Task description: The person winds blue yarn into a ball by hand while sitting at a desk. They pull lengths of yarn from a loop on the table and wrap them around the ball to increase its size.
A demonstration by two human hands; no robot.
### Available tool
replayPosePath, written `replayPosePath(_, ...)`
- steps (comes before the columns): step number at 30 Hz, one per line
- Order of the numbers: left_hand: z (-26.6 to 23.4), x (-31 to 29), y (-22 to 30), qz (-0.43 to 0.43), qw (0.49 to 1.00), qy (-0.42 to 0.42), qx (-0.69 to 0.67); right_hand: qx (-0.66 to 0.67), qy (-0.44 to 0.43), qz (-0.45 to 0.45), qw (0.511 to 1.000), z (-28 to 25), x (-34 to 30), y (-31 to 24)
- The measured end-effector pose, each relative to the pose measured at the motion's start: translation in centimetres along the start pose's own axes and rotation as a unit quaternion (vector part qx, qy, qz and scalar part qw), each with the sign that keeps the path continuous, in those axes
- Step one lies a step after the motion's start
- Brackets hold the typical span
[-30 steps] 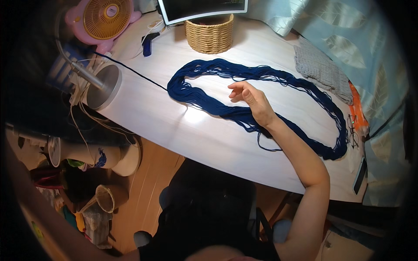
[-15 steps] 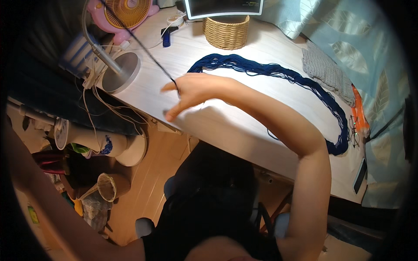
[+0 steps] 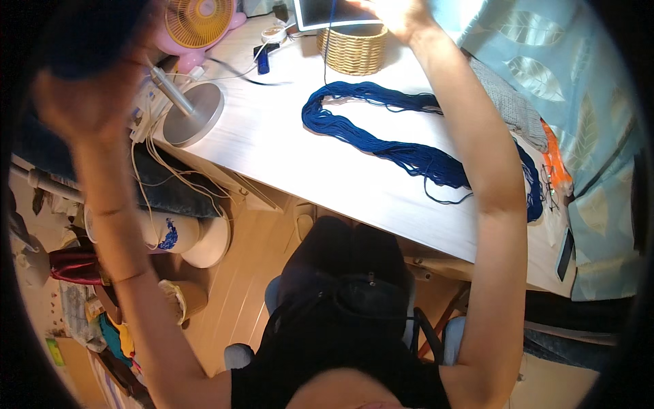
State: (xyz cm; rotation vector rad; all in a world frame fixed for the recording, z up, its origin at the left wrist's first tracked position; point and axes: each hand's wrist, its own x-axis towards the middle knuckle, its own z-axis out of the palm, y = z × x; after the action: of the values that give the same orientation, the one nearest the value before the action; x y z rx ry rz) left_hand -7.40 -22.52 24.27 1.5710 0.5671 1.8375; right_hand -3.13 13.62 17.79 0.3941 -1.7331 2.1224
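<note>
A loop of dark blue yarn (image 3: 368, 140) lies in a long skein on the desk, and my right forearm crosses above part of it. From its far left end a single blue strand (image 3: 328, 58) rises past the basket to the top edge. My right hand (image 3: 405, 17) is high near the screen, its fingers pointing left and partly cut off, so its grip does not show. At the upper left my left hand (image 3: 85, 109), blurred, is closed around a dark, round mass that looks like a ball of blue yarn (image 3: 95, 37).
A wicker basket (image 3: 353, 51) stands below the screen (image 3: 340, 17). On the left are a lamp base (image 3: 194, 116), a pink fan (image 3: 194, 27) and white cables (image 3: 170, 153). Grey knitting (image 3: 507, 102), glasses (image 3: 549, 184) and a phone (image 3: 565, 253) lie along the right side.
My right hand has gone up and away from the desk's near edge toward the screen. My left hand has risen into view with the ball. The skein's left part has shifted and shows more.
</note>
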Motion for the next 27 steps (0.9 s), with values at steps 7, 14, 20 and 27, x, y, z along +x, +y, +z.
replayPosePath(7, -5.9, -2.2, -24.2, -0.199, 0.97, 0.12, -0.065, 0.069, -0.044, 0.026, 0.996, -3.7, -2.4, -0.6)
replayPosePath(14, -9.8, -7.0, -26.6, -0.212, 0.937, 0.276, -0.031, 0.056, 0.232, 0.02, 0.971, -8.3, -9.3, -4.7)
replayPosePath(20, -9.7, -6.8, -27.0, -0.211, 0.917, 0.337, -0.026, -0.615, 0.314, -0.292, 0.662, -15.1, -16.3, -10.5)
replayPosePath(27, -8.6, -4.1, -25.5, -0.255, 0.916, 0.308, -0.014, -0.756, 0.19, 0.057, 0.624, -15.9, -22.7, -9.7)
